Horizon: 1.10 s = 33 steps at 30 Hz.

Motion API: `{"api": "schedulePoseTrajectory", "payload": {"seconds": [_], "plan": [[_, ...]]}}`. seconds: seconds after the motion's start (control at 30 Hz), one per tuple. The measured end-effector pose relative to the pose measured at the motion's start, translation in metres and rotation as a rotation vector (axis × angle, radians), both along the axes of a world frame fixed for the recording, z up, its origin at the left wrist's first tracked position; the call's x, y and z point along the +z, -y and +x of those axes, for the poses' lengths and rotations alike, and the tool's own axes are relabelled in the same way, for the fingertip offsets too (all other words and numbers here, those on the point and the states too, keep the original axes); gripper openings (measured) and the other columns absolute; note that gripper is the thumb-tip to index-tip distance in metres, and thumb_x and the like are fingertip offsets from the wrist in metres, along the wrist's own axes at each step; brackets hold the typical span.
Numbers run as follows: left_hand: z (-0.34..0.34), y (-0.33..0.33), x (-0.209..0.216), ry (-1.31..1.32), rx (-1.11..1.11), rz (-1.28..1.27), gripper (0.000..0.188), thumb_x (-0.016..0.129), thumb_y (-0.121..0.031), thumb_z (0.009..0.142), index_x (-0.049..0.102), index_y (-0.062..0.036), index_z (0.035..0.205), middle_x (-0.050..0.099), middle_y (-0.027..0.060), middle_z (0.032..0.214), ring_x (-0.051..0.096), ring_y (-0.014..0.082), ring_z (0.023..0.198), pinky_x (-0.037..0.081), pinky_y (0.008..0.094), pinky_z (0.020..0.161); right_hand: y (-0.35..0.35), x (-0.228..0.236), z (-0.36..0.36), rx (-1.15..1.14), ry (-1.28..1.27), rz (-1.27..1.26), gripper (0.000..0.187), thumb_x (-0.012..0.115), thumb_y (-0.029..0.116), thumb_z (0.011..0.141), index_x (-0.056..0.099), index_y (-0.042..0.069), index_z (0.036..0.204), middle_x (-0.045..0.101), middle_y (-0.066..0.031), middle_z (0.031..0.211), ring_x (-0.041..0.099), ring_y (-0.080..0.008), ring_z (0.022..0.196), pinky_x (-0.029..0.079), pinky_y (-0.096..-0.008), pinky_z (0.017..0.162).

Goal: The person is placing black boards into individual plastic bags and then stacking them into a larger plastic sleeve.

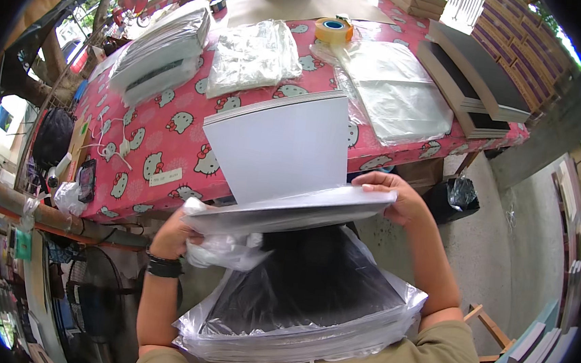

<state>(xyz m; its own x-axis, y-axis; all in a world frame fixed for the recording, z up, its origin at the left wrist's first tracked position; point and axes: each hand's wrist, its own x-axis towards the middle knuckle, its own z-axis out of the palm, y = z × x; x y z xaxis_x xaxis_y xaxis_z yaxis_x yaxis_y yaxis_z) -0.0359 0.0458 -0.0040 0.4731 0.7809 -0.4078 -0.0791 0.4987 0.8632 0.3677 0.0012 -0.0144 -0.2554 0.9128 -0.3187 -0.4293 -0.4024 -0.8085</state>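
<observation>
Between my two hands is a thin flat board (pixel 295 214), white along its top edge and dark on its near face. My left hand (pixel 176 232), with a dark band at the wrist, is closed on its left end, along with bunched clear plastic (pixel 225 250). At the other end, my right hand (pixel 393 196) grips the corner, fingers above. Below, close to my body, a stack of black boards in clear plastic bags (pixel 303 285) is partly covered by the held board. Just beyond it, white boards (pixel 279 146) lean against the table edge.
The table's pink patterned cover (pixel 179 121) carries a bagged stack (pixel 160 55), clear plastic bags (pixel 254 57), more flat bags (pixel 400 88), a tape roll (pixel 333 29) and dark-topped boards (pixel 476 73). A phone (pixel 86 180) lies at the left edge. A black bin (pixel 454 201) stands at right.
</observation>
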Motion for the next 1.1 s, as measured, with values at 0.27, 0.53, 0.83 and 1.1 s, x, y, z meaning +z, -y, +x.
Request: {"api": "schedulePoseTrajectory", "payload": {"seconds": [0.27,0.53,0.83,1.1], "plan": [[-0.007,0.02,-0.104,0.162,0.028,-0.119,0.024,0.055,0.0,0.067,0.056,-0.0036,0.09,0.052,-0.0013,0.066,0.039,0.0033,0.048,0.028,0.0182,0.04,0.03,-0.11,0.019,-0.08,-0.066,0.025,0.027,0.058,0.008,0.079,0.054,0.0,0.104,0.06,-0.0046,0.081,0.055,-0.0114,0.071,0.046,-0.0256,0.067],[0.001,0.045,-0.132,-0.355,0.238,0.561,0.023,0.053,0.005,0.067,0.057,-0.002,0.089,0.058,0.001,0.073,0.05,0.0075,0.059,0.039,0.0222,0.051,0.027,-0.077,-0.021,-0.273,0.329,0.483,0.022,0.06,0.0,0.074,0.057,-0.003,0.096,0.055,-0.0049,0.086,0.051,-0.011,0.085,0.04,-0.0214,0.072],[-0.03,0.072,-0.096,-0.289,0.077,0.716,0.013,0.057,0.0,0.073,0.058,0.0021,0.086,0.062,0.0043,0.077,0.057,0.0089,0.074,0.046,0.0242,0.064,0.07,-0.059,-0.008,-0.257,0.628,0.632,0.02,0.054,-0.012,0.066,0.062,-0.001,0.081,0.059,-0.0059,0.085,0.055,-0.0124,0.079,0.043,-0.0229,0.069],[-0.026,0.073,-0.096,-0.234,-0.054,0.092,0.034,0.062,-0.022,0.078,0.053,-0.0002,0.103,0.058,0.0041,0.086,0.054,0.0093,0.074,0.045,0.024,0.065,0.086,-0.09,0.013,0.031,-0.141,0.39,0.009,0.06,-0.007,0.061,0.059,0.0,0.066,0.06,-0.0116,0.079,0.056,-0.0171,0.076,0.046,-0.0251,0.064]]}}
